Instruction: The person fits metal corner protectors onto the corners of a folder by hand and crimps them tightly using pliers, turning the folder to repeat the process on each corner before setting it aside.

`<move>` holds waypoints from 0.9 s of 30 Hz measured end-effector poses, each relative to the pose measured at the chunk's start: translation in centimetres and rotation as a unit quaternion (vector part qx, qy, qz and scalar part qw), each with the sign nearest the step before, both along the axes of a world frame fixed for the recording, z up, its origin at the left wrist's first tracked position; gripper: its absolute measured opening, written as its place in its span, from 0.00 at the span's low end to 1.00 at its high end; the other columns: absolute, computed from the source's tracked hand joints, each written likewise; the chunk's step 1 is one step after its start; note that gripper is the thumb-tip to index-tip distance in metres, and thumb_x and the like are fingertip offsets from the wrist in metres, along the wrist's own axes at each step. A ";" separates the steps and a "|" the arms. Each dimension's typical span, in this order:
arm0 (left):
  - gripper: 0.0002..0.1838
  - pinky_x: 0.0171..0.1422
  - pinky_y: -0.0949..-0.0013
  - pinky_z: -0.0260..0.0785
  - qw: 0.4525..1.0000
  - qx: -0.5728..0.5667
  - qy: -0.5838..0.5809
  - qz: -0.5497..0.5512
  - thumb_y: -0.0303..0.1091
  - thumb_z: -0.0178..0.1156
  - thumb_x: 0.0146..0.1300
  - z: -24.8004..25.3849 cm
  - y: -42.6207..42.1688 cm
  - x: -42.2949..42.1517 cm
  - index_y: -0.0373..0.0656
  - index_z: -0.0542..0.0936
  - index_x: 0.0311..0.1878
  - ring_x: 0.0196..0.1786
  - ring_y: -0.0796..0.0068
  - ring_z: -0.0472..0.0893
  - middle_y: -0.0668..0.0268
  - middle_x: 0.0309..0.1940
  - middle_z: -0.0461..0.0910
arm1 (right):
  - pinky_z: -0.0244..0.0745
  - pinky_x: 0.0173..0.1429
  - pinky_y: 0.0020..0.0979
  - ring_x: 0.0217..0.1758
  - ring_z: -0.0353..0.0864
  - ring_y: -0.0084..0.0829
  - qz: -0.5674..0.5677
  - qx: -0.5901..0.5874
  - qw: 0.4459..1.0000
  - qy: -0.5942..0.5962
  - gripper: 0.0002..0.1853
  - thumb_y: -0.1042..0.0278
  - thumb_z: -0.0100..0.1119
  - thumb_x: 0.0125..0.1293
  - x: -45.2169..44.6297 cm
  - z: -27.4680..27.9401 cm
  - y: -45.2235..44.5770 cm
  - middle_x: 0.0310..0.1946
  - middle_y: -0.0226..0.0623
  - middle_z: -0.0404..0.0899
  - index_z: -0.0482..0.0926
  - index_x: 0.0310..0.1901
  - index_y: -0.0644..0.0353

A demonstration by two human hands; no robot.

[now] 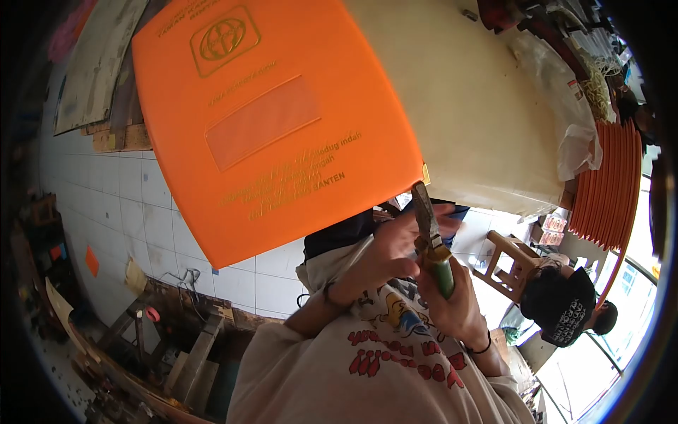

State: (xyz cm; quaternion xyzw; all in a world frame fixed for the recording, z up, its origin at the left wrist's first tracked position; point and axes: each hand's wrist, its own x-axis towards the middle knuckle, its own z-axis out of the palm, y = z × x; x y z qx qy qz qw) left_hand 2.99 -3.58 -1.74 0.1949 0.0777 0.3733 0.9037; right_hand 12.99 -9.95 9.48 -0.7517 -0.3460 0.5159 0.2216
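My right hand (455,300) is wrapped round the green handle of a metal tool (427,219), which looks like pliers. The tool's dark tip touches or nearly touches the lower right corner of a large orange folder (282,134). At that corner sits a small gold-coloured metal piece (425,173). My left hand (395,244) is just left of the tool, thumb apart from its fingers, slightly blurred; nothing shows in it. The folder carries gold printing and a clear window, and lies partly on a cream-covered table (480,106).
A stack of orange covers (606,184) and clear plastic (565,106) are at the right. Beyond the table, a person in a dark cap (561,304) is near a stool (505,265). Wooden boards (99,71) lie upper left; a wooden frame (191,360) stands lower left.
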 end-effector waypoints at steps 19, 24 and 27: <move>0.09 0.47 0.58 0.73 0.955 0.007 -0.220 -0.197 0.29 0.68 0.59 -1.4 0.2 4.0 0.36 0.80 0.27 0.42 0.60 0.81 0.63 0.21 0.81 | 0.78 0.44 0.34 0.47 0.80 0.35 0.087 0.096 0.984 -0.122 0.39 0.71 0.56 0.60 0.9 -3.8 -2.7 0.49 0.45 0.75 0.53 0.73 0.65; 0.10 0.47 0.57 0.73 0.956 0.002 -0.209 -0.205 0.30 0.68 0.59 -1.5 0.7 3.7 0.36 0.79 0.27 0.42 0.60 0.81 0.63 0.21 0.80 | 0.70 0.62 0.40 0.63 0.73 0.46 0.054 0.101 0.991 -0.073 0.33 0.76 0.55 0.62 0.4 -3.1 -1.6 0.58 0.45 0.70 0.59 0.69 0.64; 0.17 0.47 0.52 0.74 0.969 0.044 -0.164 -0.181 0.39 0.67 0.59 -1.6 0.6 3.8 0.39 0.75 0.21 0.26 0.64 0.80 0.58 0.17 0.79 | 0.70 0.62 0.39 0.63 0.73 0.46 0.039 0.085 0.995 -0.038 0.33 0.76 0.56 0.62 0.6 -3.1 -1.1 0.58 0.45 0.71 0.60 0.69 0.63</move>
